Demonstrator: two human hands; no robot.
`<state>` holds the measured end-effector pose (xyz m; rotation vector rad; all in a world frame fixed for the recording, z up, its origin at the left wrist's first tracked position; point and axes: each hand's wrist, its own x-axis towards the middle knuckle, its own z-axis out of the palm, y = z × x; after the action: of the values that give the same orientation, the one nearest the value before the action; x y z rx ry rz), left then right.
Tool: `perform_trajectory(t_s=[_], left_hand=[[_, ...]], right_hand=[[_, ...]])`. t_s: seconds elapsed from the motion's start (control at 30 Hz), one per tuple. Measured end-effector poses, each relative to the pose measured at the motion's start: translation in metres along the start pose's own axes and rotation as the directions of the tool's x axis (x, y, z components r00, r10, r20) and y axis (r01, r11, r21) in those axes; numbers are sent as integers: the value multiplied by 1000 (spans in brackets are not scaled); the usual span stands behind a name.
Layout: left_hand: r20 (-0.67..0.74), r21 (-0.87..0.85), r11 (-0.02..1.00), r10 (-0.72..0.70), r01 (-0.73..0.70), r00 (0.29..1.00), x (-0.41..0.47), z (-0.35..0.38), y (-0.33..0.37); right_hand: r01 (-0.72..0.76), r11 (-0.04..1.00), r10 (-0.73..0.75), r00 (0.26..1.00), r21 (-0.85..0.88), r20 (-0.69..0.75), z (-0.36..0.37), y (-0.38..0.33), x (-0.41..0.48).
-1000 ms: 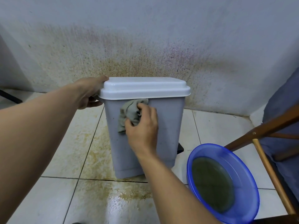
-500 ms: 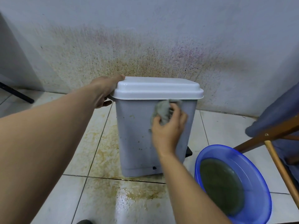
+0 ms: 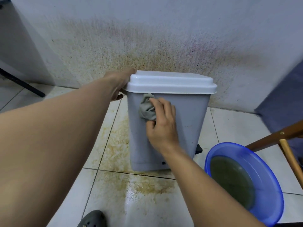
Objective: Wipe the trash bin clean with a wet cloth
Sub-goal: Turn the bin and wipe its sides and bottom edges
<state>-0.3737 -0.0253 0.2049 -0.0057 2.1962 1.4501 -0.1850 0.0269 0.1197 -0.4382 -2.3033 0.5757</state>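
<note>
Tiled floor (image 3: pixel 229 122), pale, with a wet glare on the nearest tiles. Yellow-brown stains (image 3: pixel 114 145) run from that patch up the left side of the bin. The toe of a dark perforated shoe (image 3: pixel 92 218) shows at the bottom edge.

Low right: a blue basin (image 3: pixel 262 174) sits on the floor holding murky greenish water (image 3: pixel 232 181). It is just beside the bin's right foot. A brown wooden frame (image 3: pixel 275 138) crosses above it, with a paler stick (image 3: pixel 291 158) slanting down.

Your right hand (image 3: pixel 162 123) reaches forward with its fingers curled around a bunched grey cloth (image 3: pixel 146 108). It presses the cloth flat against the front face of the trash bin (image 3: pixel 190 118), high up and left of centre, just under the lid's rim.

The bin stands upright on the floor, close to the wall. Its body is grey with a few dark specks. A black pedal (image 3: pixel 198 149) pokes out at its lower right.

The white lid (image 3: pixel 170 82) is closed. Your left hand (image 3: pixel 119 84) grips its left edge, fingers over the top and thumb tucked beneath the rim.

Behind is a whitish textured wall (image 3: pixel 164 30), speckled brown and reddish in a wide band above the bin. Far left there is a black bar (image 3: pixel 21 82) angled to the floor. Far right hangs blue-grey fabric (image 3: pixel 282 95).
</note>
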Motion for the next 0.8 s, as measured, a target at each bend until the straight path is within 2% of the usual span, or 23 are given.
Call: perform_trajectory(t_s=[0.1,0.23,0.3,0.47,0.53,0.63,0.7,0.8], left_hand=[[4,16,1000,6,-6,1000,0,-1,-2],[16,10,1000,-7,7,1000,0,-3,-2],[26,9,1000,0,0,1000,0,-4,-1],[31,47,999,9,-10,999,-2,-5,0],[29,58,998,13,-15,999,-3,-4,0],[24,75,997,26,-28,999,-6,-4,0],[25,82,996,29,-31,999,-8,-5,1],[33,86,996,17,-20,999,-14,-5,2]], right_hand=[[211,967,-193,972,-143,133,8,-5,10],[198,943,-153,972,-268,180,18,-9,0],[237,927,-163,953,-291,256,24,-5,-21],[367,881,-158,823,-299,545,32,5,-89],[330,896,-137,842,-298,522,30,1,-90],[239,931,-144,934,-275,326,23,-14,-51],[213,933,-153,964,-290,218,13,-25,-15],[215,915,-146,965,-341,219,6,-32,14]])
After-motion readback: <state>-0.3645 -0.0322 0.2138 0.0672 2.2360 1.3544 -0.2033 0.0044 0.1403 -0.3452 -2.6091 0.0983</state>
